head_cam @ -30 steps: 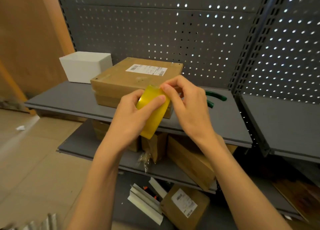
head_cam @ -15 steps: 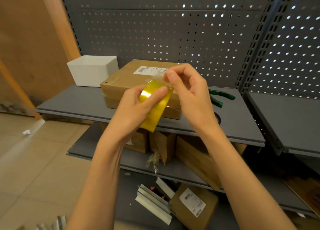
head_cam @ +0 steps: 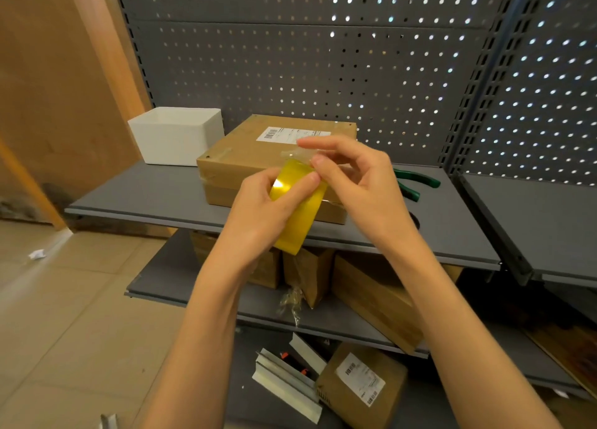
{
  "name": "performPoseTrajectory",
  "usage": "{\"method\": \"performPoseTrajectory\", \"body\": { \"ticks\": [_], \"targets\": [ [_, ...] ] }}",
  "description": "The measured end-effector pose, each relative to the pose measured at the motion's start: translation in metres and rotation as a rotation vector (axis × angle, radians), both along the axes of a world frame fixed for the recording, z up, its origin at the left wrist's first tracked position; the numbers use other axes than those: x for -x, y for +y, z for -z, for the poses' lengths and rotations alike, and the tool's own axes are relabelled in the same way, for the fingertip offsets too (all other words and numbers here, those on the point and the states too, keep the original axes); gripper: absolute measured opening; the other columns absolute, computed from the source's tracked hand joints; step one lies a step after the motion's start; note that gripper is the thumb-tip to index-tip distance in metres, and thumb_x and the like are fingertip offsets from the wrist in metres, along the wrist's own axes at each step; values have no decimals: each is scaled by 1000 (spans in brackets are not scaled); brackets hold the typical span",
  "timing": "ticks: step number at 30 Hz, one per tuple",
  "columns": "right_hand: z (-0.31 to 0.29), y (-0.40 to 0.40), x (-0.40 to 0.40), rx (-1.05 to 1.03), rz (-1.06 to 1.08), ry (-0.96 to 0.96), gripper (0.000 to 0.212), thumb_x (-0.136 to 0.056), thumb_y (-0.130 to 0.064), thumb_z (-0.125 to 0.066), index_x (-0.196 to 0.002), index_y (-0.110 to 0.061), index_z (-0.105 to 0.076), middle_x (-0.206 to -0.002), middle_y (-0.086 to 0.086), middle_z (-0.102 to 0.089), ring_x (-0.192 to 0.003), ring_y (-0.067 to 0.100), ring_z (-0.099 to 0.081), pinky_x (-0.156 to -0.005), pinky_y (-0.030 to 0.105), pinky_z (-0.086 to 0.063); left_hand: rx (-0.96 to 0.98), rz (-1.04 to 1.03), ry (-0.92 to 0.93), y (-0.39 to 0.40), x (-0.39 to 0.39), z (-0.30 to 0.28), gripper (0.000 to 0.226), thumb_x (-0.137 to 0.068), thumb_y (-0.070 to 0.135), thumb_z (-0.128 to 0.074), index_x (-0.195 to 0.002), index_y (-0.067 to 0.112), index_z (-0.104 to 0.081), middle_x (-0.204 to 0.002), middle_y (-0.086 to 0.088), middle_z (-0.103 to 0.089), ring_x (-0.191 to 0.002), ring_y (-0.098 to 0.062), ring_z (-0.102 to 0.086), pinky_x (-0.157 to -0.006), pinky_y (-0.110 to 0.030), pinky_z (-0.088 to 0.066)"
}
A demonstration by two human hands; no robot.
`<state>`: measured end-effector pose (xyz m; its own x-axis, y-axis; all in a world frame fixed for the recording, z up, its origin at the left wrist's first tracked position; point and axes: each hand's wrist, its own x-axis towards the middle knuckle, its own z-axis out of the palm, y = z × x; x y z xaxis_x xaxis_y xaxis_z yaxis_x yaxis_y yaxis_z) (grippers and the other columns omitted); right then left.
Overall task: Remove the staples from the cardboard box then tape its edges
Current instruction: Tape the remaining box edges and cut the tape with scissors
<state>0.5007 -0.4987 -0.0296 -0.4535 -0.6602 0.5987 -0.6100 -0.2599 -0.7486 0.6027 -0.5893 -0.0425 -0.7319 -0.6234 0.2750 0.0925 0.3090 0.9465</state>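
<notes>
Yellow glossy roll of packing tape (head_cam: 298, 207) held up in front of the shelf, gripped in the left hand (head_cam: 263, 217), fingers curled round the roll with the thumb pressed across its outer face. Right hand (head_cam: 355, 183) just above and to the right, thumb and forefinger pinching the loose clear end of the tape (head_cam: 298, 154), peeled a short way off the roll, other fingers loosely bent.

Flat brown cardboard box with a white shipping label (head_cam: 258, 157) sitting on the upper grey metal shelf (head_cam: 145, 196), right behind the hands, partly hidden by them. Strips of clear tape on its near left corner. Staples too small to make out.

White open-top plastic bin (head_cam: 176, 139) just left of the box, at the back of the shelf. Green-handled pliers (head_cam: 416, 184) lying on the same shelf to the right of the box, jaws hidden behind the right hand.

More brown cartons (head_cam: 371, 296) crammed on the lower shelf, another labelled one (head_cam: 361, 385) down on the floor next to some white metal strips (head_cam: 284, 383). Grey pegboard back panel (head_cam: 290, 73) behind everything.
</notes>
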Motion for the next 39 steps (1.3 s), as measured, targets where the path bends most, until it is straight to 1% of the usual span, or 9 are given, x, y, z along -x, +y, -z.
{"method": "performPoseTrajectory", "body": {
  "ticks": [5,9,13,18,21,24,29,32,39],
  "targets": [
    [1,4,3,-16,10,-80,24,-89,-10,-60,-111,-19,-65,-89,-3,-65,-86,7,-60,-82,26,-51,39,13,-14,-2,2,4,19,-84,37,-61,-90,20,-68,-72,8,-66,-61,2,-57,-54,-12,-44],
    [1,6,4,-37,12,-88,19,-88,-9,-61,-104,-16,-68,-92,-6,-68,-86,3,-62,-76,17,-49,89,15,-31,-2,5,8,24,-83,40,-62,-91,18,-68,-75,5,-66,-64,-1,-56,-57,-16,-43],
    [3,10,12,-156,36,-70,16,-87,-13,-63,-101,-16,-70,-91,4,-70,-90,19,-63,-80,29,-51,175,-11,-64,-2,7,12,22,-82,41,-64,-86,20,-65,-67,9,-60,-56,5,-52,-50,-8,-36],
    [8,11,21,-245,85,-5,9,-85,-16,-66,-92,-19,-71,-85,2,-70,-84,19,-63,-76,36,-52,238,-18,-116,0,11,19,22,-80,45,-64,-79,23,-61,-64,11,-55,-55,6,-51,-48,-7,-35],
    [15,9,23,-242,138,38,5,-85,-22,-65,-86,-24,-69,-92,-5,-62,-86,9,-56,-72,23,-48,179,-10,-124,0,15,21,38,-80,49,-62,-84,11,-65,-66,4,-58,-54,2,-49,-49,-12,-37],
    [21,9,31,-283,204,115,5,-85,-29,-64,-82,-32,-65,-112,-6,-45,-107,6,-40,-84,11,-35,74,74,-156,-1,14,19,40,-79,49,-62,-92,11,-65,-72,3,-61,-60,-2,-55,-53,-16,-42],
    [29,13,45,-210,21,-136,5,-84,-17,-65,-85,-20,-70,-86,-7,-68,-82,1,-63,-72,14,-49,-116,287,-242,0,11,19,36,-80,36,-66,-111,18,-59,-84,6,-68,-69,0,-65,-56,-12,-48],
    [37,13,52,-207,20,-211,6,-84,-18,-65,-85,-19,-71,-87,-3,-70,-83,3,-64,-75,16,-51,-196,341,-237,3,12,18,35,-84,30,-63,-114,15,-56,-82,1,-69,-67,-7,-69,-55,-16,-49],
    [20,13,57,-104,219,47,5,-79,-22,-71,-81,-18,-73,-81,-6,-69,-78,6,-63,-71,16,-48,-209,231,-235,10,26,11,26,-84,35,-64,-84,9,-61,-61,-1,-65,-52,-8,-65,-45,-15,-45]
  ]
}}
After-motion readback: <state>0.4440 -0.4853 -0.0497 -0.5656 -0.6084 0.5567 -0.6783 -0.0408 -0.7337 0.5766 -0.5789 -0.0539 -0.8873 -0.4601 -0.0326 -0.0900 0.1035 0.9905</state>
